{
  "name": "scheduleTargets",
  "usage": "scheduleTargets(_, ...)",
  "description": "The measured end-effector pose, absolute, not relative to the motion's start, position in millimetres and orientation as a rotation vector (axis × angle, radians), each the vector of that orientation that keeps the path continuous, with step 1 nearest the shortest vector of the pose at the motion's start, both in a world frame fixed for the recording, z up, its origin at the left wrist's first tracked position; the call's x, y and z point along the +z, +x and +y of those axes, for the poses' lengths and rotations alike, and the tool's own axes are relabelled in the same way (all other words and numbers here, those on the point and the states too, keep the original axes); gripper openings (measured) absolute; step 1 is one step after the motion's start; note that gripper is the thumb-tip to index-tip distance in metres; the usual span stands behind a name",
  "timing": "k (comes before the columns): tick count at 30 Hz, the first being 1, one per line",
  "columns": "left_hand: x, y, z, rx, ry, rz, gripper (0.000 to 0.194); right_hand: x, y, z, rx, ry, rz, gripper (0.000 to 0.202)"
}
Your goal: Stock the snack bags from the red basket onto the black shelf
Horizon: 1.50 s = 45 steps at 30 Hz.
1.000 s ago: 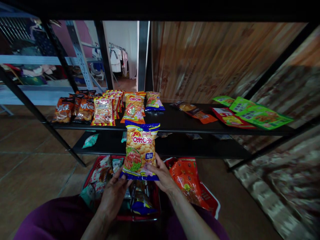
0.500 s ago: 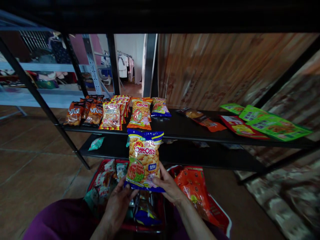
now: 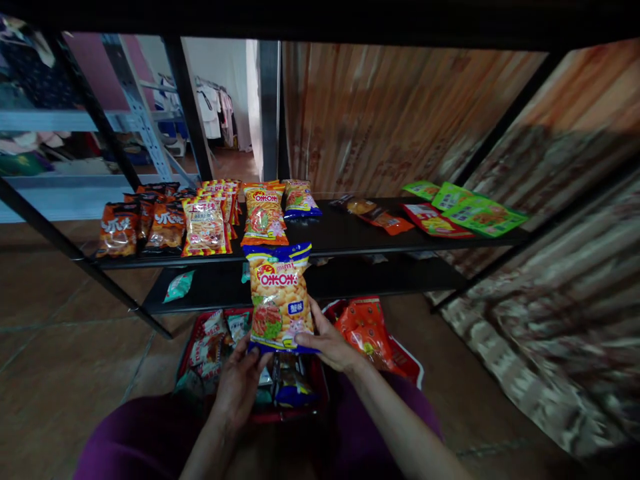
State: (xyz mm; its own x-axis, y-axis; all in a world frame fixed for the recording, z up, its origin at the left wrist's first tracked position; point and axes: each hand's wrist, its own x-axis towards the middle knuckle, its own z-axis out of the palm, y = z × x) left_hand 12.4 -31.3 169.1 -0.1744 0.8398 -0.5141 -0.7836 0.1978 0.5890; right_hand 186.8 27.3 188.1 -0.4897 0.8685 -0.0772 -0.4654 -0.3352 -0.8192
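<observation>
A yellow and blue snack bag (image 3: 280, 300) is held upright, its printed front towards me. My left hand (image 3: 243, 373) grips its lower left corner, and my right hand (image 3: 330, 340) holds the lower right side with the thumb on the front. Behind the bag's top edge runs the black upper shelf (image 3: 325, 241). On it stand an orange snack bag (image 3: 264, 217), a smaller blue-edged bag (image 3: 301, 199), red and yellow bags (image 3: 206, 227) and dark orange-printed bags (image 3: 119, 230).
Below my hands sits a red basket (image 3: 186, 353) of snack packs, with a second basket (image 3: 419, 373) holding an orange bag to its right. Green packs (image 3: 483, 210) lie at the shelf's right. Black posts (image 3: 85, 267) frame the rack.
The view has turned to the right, so the shelf and its bags appear shifted left. Both hands still hold the yellow and blue bag, which now looks slightly higher and more upright.
</observation>
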Motion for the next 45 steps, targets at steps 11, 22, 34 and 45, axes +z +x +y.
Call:
scheduleTargets(11,182,3,-40,1.459,0.241,0.948,0.038,201,180,13,1.793,-0.699,-0.980,0.077)
scheduleTargets(22,180,-4,-44,1.414,0.261,1.027,0.043,189,181,-3,1.846,-0.706,-0.841,0.084)
scheduleTargets(34,189,13,-18,1.316,0.362,0.975,0.047,201,199,8,1.809,-0.634,-0.736,0.073)
scheduleTargets(45,198,20,-11,1.295,0.598,1.055,0.043,201,205,9,1.775,-0.662,-0.604,0.084)
